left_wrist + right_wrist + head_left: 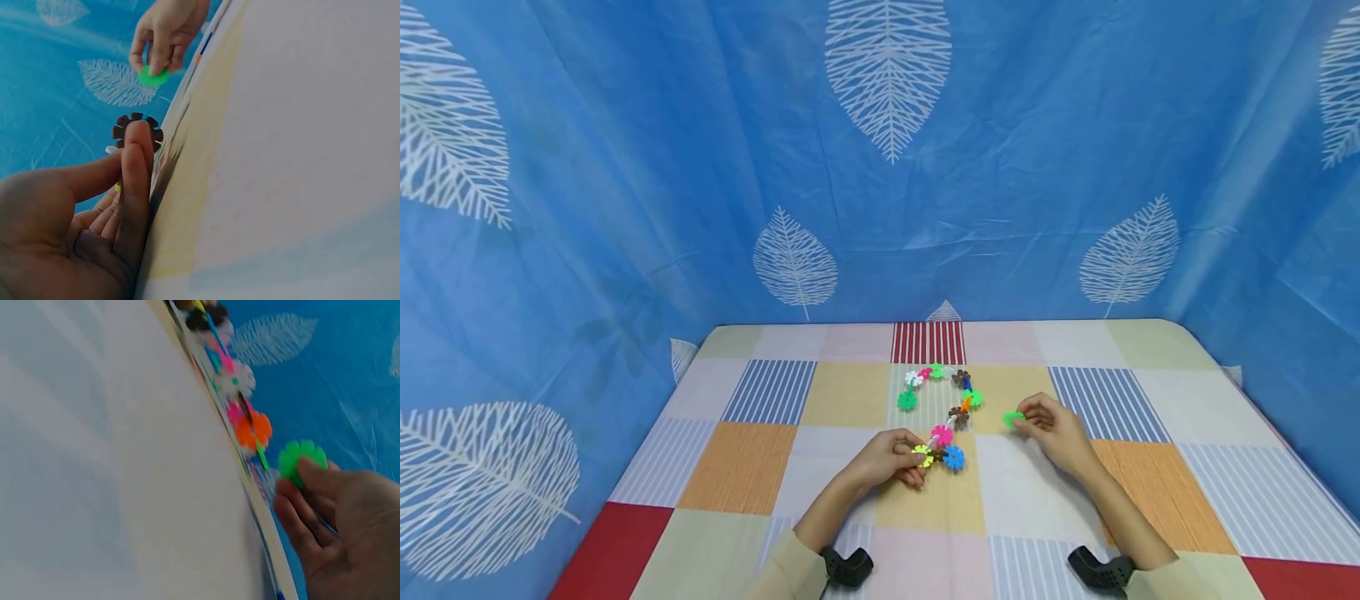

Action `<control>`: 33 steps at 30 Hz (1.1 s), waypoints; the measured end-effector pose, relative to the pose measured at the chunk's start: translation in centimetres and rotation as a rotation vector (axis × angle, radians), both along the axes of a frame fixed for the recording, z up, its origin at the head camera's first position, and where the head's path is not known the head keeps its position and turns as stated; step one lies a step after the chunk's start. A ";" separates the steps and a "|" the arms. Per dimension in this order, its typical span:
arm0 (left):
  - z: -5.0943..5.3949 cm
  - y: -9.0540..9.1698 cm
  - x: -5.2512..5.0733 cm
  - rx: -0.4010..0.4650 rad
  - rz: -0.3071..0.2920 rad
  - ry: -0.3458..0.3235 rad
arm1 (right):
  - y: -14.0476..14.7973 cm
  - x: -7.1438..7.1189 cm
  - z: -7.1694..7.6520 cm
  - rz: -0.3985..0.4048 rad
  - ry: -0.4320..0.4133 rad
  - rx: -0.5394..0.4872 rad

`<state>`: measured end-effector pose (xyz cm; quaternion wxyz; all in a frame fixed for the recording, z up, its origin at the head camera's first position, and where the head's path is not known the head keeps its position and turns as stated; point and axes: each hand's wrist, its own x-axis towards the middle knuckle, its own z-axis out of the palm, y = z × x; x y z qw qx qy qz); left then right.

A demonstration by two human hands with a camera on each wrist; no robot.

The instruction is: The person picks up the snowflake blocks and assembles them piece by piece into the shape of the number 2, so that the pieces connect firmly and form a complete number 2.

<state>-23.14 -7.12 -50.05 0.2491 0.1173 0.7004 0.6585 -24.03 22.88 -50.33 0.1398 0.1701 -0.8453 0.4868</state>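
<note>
A chain of colourful notched plastic discs (942, 435) curves over the table in the head view, from a green disc (907, 401) at its far end to a blue disc (954, 458) and a yellow disc (922, 455) nearest me. My left hand (889, 460) pinches the yellow end between thumb and fingers; in the left wrist view a dark brown disc (119, 132) shows just beyond the fingertips. To the right of the chain and apart from it, my right hand (1060, 433) pinches a loose bright green disc (302, 461) between thumb and fingers.
A patchwork-patterned cloth (730, 467) covers the table. Behind it and along both sides hangs a blue curtain (1000, 167) with white leaf prints. Black wrist devices (848, 568) sit on both forearms near the front.
</note>
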 end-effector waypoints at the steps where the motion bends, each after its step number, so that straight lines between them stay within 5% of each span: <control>1: 0.1 0.0 0.0 0.009 0.004 -0.006 | -0.7 0.2 0.0 0.088 -0.048 -0.059; 4: 0.0 -0.1 -0.1 0.039 0.020 -0.030 | -2.3 0.8 0.0 0.275 -0.189 -0.160; 7: -0.1 -0.1 -0.1 0.056 0.032 -0.047 | -3.6 1.2 -0.1 0.337 -0.247 -0.185; 19: -0.1 -0.1 -0.2 0.062 0.033 -0.052 | -5.7 3.0 2.1 0.317 -0.237 -0.192; 26: -0.1 -0.2 -0.2 0.078 0.025 -0.038 | -5.6 2.4 0.1 0.331 -0.200 -0.209; 33: -0.2 -0.2 -0.3 0.043 0.010 -0.014 | -5.6 2.2 -1.1 0.289 -0.075 -0.151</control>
